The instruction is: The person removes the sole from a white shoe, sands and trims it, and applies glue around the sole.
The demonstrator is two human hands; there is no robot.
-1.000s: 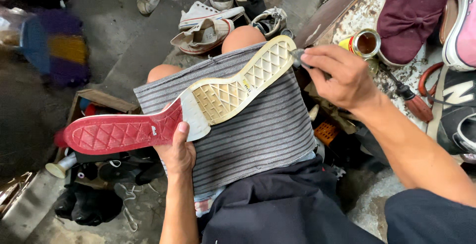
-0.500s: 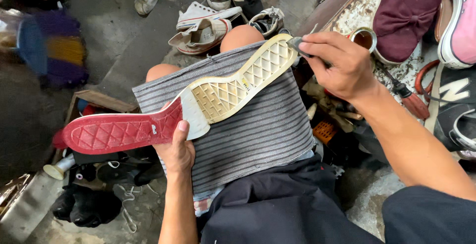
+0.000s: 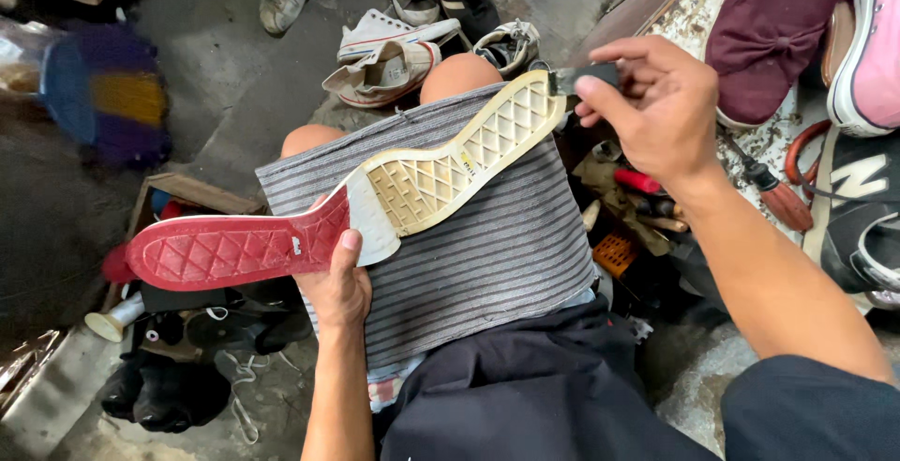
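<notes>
Pinning the sole (image 3: 375, 199) mid-frame under my left hand (image 3: 339, 283), my right hand (image 3: 656, 110) grips a brush (image 3: 583, 77) at its upper-right tip, gluing seemingly unfinished.

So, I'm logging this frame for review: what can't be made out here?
- Head view: tool in right hand: working end behind the fingers.
- Blue and yellow object: blurred.
- Left hand: fingertips hidden under the sole.
- Pink shoe: cut off at the frame edge.

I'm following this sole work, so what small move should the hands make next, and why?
Probably draw the dark tool in the right hand along the cream sole: its tip sits at the sole's far end, while the left hand steadies the middle, beside the red sole.
</notes>
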